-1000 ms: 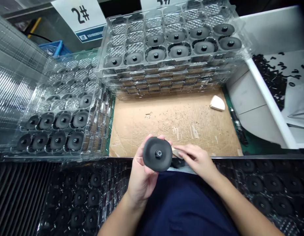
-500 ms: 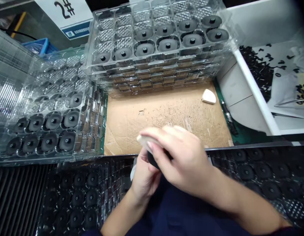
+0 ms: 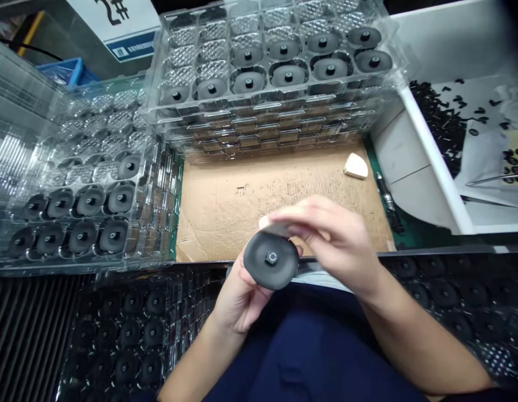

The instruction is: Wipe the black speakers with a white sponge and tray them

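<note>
A black round part (image 3: 259, 271) with a small hexagonal stud in its middle faces up toward me over the front edge of the bench. My left hand (image 3: 240, 304) has its fingers wrapped round it from below and the left. Over its top edge, my right hand (image 3: 330, 234) is closed on a thin pale pad (image 3: 265, 222), mostly hidden by the fingers and blurred. The pad is close to the part's upper rim; whether they touch I cannot tell.
Clear plastic trays (image 3: 259, 106) with similar black parts are stacked at the back, and more trays (image 3: 116, 218) stand left. A white wedge-shaped block (image 3: 356, 166) lies on the cardboard (image 3: 217, 212). A pen (image 3: 388, 201) lies beside a white bin (image 3: 435, 167) with small black pieces.
The black part has turned its studded face up into view. My right hand has shifted slightly right and up with the pad, uncovering the part.
</note>
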